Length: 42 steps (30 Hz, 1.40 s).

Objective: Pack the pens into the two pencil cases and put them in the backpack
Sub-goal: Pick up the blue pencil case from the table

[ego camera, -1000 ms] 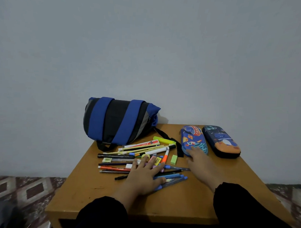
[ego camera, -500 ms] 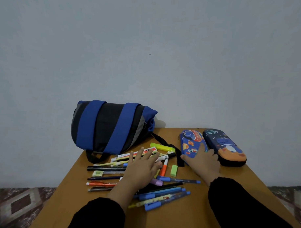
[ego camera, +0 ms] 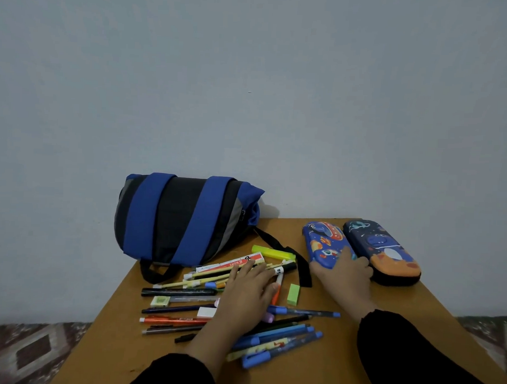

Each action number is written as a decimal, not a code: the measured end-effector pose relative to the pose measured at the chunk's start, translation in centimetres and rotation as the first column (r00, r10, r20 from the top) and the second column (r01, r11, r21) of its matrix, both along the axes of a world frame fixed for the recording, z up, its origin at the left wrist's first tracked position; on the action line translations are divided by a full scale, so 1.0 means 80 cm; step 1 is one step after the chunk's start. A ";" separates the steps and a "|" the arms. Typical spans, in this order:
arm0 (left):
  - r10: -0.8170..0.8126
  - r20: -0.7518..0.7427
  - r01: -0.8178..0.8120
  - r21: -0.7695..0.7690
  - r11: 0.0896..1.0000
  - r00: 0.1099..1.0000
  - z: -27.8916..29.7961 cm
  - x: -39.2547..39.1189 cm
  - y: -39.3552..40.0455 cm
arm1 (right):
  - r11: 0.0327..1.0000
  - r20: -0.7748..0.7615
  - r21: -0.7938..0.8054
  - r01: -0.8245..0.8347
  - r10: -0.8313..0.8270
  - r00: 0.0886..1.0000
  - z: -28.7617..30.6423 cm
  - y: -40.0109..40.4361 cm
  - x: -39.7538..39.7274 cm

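sleeves (ego camera: 413, 355): black, long, loose | cuffs: gathered at wrists | left hand (ego camera: 243, 295), right hand (ego camera: 344, 278): bare

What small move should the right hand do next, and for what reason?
Probably pull the blue pencil case closer and open it. The right hand already rests on its near end, both cases look closed, and the pens lie loose under the left hand.

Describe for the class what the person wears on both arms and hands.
Both arms are covered by long black sleeves, the left sleeve and the right sleeve, plain, with no visible markings. The right cuff looks gathered at the wrist. The left hand and right hand are bare: no gloves, and no rings or watch can be made out.
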<state>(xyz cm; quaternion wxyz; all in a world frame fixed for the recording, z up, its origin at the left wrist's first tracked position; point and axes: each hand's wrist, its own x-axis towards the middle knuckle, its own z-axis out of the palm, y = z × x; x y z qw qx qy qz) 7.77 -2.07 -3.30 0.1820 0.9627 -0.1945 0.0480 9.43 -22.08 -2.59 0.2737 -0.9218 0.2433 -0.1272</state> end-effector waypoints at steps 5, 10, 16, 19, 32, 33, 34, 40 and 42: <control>-0.021 -0.281 -0.160 -0.605 0.780 0.959 0.032 -0.024 -0.023 | 0.991 0.171 0.072 -0.114 0.100 0.980 0.008 0.012 -0.029; -0.174 -0.510 -0.404 -0.812 0.422 0.842 0.054 -0.027 -0.037 | 0.969 0.229 0.067 -0.239 0.218 0.949 0.009 0.041 -0.071; -0.237 -0.557 -0.482 -0.820 0.307 0.796 0.051 -0.039 -0.027 | 0.945 0.168 0.083 -0.318 0.301 0.939 -0.003 0.063 -0.109; -0.224 -0.558 -0.507 -0.826 0.248 0.799 0.041 -0.045 -0.017 | 0.920 0.152 0.094 -0.381 0.365 0.919 -0.010 0.067 -0.124; -0.295 -0.533 -0.449 -0.839 0.308 0.793 0.037 -0.068 0.007 | 0.858 0.110 -0.187 -0.479 0.503 0.857 0.113 0.086 -0.007; -0.305 -0.532 -0.440 -0.838 0.322 0.790 0.038 -0.069 0.009 | 0.844 0.047 -0.182 -0.505 0.521 0.853 0.119 0.092 -0.001; -0.314 -0.530 -0.430 -0.838 0.336 0.788 0.039 -0.070 0.011 | 0.837 -0.013 -0.178 -0.518 0.524 0.851 0.122 0.098 0.005; -0.343 -0.516 -0.370 -0.834 0.408 0.785 0.037 -0.072 0.025 | 0.850 -0.237 -0.235 -0.472 0.420 0.876 0.120 0.122 0.027; -0.341 -0.517 -0.360 -0.829 0.428 0.785 0.037 -0.072 0.030 | 0.868 -0.241 -0.177 -0.463 0.418 0.876 0.122 0.122 0.029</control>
